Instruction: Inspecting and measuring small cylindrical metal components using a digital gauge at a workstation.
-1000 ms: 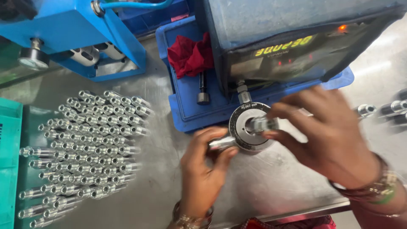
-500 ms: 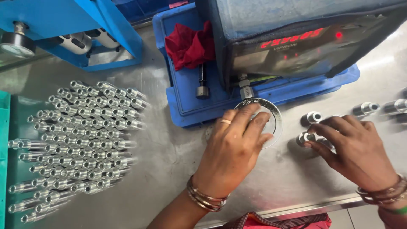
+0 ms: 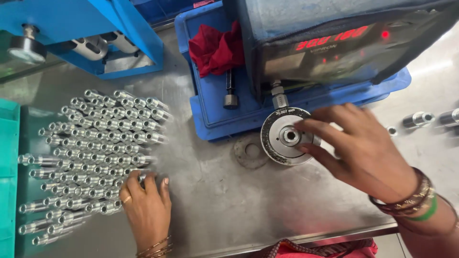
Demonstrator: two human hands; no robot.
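Right hand (image 3: 368, 150), fingers spread open, fingertips touching the round ring gauge (image 3: 288, 136) just in front of the blue tray (image 3: 210, 114). Left hand (image 3: 146, 205), fingers loosely curled, rests on the steel fittings (image 3: 95, 153) left of the gauge, gripping nothing visible.

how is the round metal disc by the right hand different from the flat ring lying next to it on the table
The round disc is thick, larger and bright, with a raised hub and centre hole; the flat ring is thin, smaller, dull and stained. The right hand touches the disc; nothing touches the ring. Both are circular metal pieces lying flat on the steel table.
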